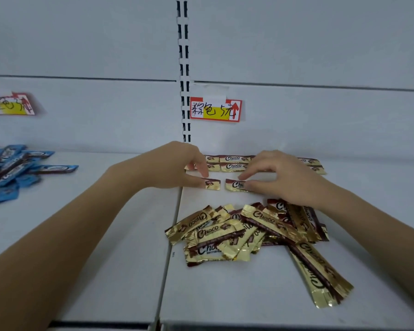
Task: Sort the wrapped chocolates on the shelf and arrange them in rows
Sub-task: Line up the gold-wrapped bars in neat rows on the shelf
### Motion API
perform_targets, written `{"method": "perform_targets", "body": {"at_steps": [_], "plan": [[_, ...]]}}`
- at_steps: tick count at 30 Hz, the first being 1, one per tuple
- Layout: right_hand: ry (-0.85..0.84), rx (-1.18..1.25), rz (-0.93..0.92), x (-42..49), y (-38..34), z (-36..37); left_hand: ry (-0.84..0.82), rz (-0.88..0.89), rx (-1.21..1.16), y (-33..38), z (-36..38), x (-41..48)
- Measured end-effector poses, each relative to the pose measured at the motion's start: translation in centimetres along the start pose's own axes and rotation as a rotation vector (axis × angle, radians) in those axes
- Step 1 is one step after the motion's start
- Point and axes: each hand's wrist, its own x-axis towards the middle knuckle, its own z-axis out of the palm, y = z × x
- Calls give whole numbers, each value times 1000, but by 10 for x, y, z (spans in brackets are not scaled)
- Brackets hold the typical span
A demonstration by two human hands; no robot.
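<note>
1. Two pieces, the left bar [212, 184] and the right bar [234, 185], are lying end to end on the shelf [225, 295]. Their long axes are running left-right, just in front of the back rows [233, 162].
2. My left hand [177, 163] is pinching the left bar between thumb and forefinger, and my right hand [280, 177] is pinching the right bar likewise.
3. The pile [249, 230] is sitting nearer me, partly under my right wrist, so I am judging the right hand closer for the next pick.

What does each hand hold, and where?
Left hand pinches the left gold bar by its left end; right hand pinches the right gold bar by its right end.
</note>
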Motion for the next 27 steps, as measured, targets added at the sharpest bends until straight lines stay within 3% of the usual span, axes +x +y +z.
{"method": "perform_targets", "body": {"at_steps": [3, 11, 20, 23, 27], "plan": [[-26, -47, -31, 2, 1, 2, -35, 4, 70, 1, 2, 1], [61, -132, -46, 18, -1, 11, 64, -30, 132, -6, 12, 8], [53, -43, -14, 15, 0, 4, 88, -16, 124, 0, 11, 8], [-95, 138, 32, 4, -3, -14, 3, 3, 19, 8, -1, 0], [-450, 153, 59, -9, -10, -33, -342, -72, -102, 26, -17, -15]]}}
